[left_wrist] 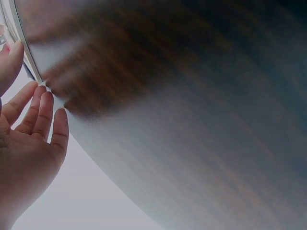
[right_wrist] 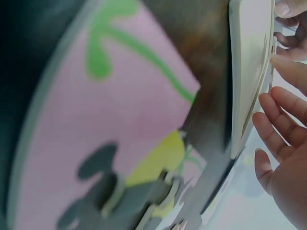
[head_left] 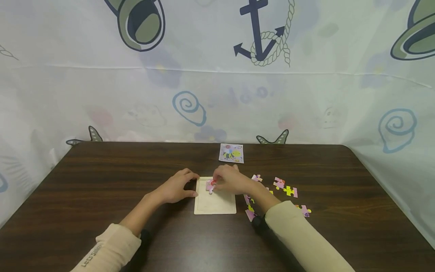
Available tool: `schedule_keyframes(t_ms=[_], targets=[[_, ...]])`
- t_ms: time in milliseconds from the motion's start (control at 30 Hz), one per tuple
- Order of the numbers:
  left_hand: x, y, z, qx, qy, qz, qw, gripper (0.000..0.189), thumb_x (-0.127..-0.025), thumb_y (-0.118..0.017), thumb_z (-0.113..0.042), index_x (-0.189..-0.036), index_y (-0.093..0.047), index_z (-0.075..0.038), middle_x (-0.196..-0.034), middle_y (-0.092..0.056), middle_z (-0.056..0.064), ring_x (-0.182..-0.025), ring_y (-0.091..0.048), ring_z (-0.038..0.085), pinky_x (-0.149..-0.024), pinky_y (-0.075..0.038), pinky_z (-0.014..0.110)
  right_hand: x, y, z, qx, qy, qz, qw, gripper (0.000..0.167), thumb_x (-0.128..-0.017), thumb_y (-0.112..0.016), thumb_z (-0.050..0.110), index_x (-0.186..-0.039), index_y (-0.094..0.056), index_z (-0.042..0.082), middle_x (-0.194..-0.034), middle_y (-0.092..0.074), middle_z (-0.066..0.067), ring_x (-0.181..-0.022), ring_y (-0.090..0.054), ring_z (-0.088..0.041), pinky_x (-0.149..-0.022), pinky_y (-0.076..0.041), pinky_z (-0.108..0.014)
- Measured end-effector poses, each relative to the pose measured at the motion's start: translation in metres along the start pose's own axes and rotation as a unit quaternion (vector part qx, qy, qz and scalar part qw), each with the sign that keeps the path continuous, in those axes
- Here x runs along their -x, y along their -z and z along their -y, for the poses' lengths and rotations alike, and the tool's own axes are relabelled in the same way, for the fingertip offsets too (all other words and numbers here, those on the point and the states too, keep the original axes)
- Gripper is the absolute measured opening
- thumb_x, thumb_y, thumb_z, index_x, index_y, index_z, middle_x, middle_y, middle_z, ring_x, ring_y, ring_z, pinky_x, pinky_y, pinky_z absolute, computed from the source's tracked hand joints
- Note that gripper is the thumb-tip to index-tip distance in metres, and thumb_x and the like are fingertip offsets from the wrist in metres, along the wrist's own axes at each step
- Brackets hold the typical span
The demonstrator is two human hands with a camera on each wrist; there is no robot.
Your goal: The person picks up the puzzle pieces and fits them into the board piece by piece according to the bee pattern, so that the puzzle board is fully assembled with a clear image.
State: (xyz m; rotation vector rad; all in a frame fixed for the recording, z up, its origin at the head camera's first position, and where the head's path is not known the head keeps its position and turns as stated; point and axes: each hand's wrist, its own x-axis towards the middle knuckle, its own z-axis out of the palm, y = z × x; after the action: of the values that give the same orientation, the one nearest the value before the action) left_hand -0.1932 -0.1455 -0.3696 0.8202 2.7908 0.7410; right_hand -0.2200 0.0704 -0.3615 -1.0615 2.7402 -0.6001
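A shallow pale wooden puzzle tray (head_left: pixel 215 206) lies on the table. My left hand (head_left: pixel 176 186) is at its left side, fingertips by the upper corner and thumb against the left edge. Relaxed, extended fingers show in the left wrist view, where that same hand (left_wrist: pixel 36 139) borders the tray. Inside the tray's upper left is a pink jigsaw piece (head_left: pixel 209 186) with red on it. Over the tray, my right hand (head_left: pixel 232 179) pinches at this piece's right side; its fingers partly hide it. The right wrist view shows the right hand (right_wrist: pixel 288 139) beside the tray (right_wrist: pixel 252 52).
Several loose jigsaw pieces lie right of the tray, among them a yellow piece (head_left: pixel 289 191) and a pink one (head_left: pixel 279 183). Behind the tray lies a picture card (head_left: pixel 231 153) with a bee. A patterned cloth (head_left: pixel 217 94) hangs behind the dark table (head_left: pixel 102 189).
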Motion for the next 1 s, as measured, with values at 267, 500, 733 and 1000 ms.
schedule_keyframes(t_ms=[267, 500, 733, 1000], targets=[[-0.001, -0.001, 0.000, 0.001, 0.001, -0.001, 1.0000, 0.047, -0.081, -0.071, -0.018, -0.120, -0.053, 0.002, -0.114, -0.050, 0.014, -0.105, -0.047, 0.030, -0.089, -0.040, 0.045, -0.004, -0.004, 0.004, 0.015, -0.015, 0.005, 0.9998, 0.017, -0.077, -0.073, 0.019, -0.088, -0.064, 0.009, -0.086, -0.054, 0.001, -0.089, -0.047, -0.018, -0.074, -0.027, -0.037], [-0.001, -0.002, 0.000, -0.001, 0.003, -0.003, 1.0000, 0.047, -0.080, -0.071, -0.018, -0.119, -0.054, 0.002, -0.112, -0.051, 0.013, -0.103, -0.047, 0.029, -0.089, -0.040, 0.045, -0.008, -0.006, 0.006, 0.034, -0.022, 0.008, 0.9992, 0.017, -0.078, -0.073, 0.021, -0.088, -0.065, 0.011, -0.085, -0.053, 0.003, -0.089, -0.047, -0.018, -0.075, -0.027, -0.037], [0.000, -0.001, 0.001, 0.006, -0.001, -0.002, 1.0000, 0.047, -0.081, -0.071, -0.018, -0.119, -0.053, 0.003, -0.112, -0.050, 0.014, -0.104, -0.047, 0.030, -0.089, -0.040, 0.046, -0.014, -0.008, 0.009, 0.039, -0.028, 0.014, 0.9988, 0.016, -0.078, -0.072, 0.022, -0.088, -0.066, 0.011, -0.085, -0.053, 0.003, -0.090, -0.046, -0.017, -0.075, -0.028, -0.037], [0.000, -0.002, 0.002, 0.003, -0.008, -0.005, 1.0000, 0.047, -0.081, -0.070, -0.018, -0.119, -0.053, 0.003, -0.113, -0.050, 0.014, -0.105, -0.047, 0.031, -0.089, -0.040, 0.046, -0.017, -0.010, 0.010, 0.038, -0.036, 0.015, 0.9985, 0.015, -0.079, -0.072, 0.025, -0.087, -0.065, 0.013, -0.085, -0.052, 0.004, -0.089, -0.045, -0.016, -0.074, -0.027, -0.036]])
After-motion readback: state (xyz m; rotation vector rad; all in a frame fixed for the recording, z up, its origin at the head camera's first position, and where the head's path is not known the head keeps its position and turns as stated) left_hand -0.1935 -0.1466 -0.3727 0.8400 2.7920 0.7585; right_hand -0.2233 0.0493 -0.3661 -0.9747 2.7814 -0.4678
